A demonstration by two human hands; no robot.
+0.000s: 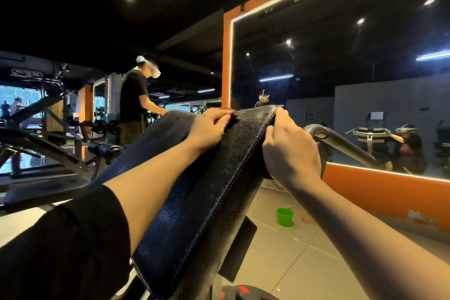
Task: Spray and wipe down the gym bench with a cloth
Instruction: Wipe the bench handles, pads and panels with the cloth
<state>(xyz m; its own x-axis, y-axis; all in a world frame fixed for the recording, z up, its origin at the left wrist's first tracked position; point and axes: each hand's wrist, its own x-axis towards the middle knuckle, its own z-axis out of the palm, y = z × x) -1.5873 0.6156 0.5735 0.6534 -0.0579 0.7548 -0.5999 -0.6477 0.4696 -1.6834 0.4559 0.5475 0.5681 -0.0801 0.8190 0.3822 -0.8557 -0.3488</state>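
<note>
Both your arms reach toward twelve o'clock: your left hand (209, 126) presses down with fingers curled, your right hand (291, 146) grips at one o'clock.

The bench pad (194, 202) is black with a pebbled leather grain and a line of pale stitching along its seam. Under the left hand (209, 126) shows a dark reddish cloth (232, 118), blurred. The sleeve (73, 246) behind that hand is black. Just beyond the right hand (289, 151) a grey metal handle (341, 141) curves away. Below that grip, on pale beige floor tiles (304, 263), stands a bright green bucket (285, 217). The mirror frame (379, 192) past it is orange, edged with a white light strip
</note>
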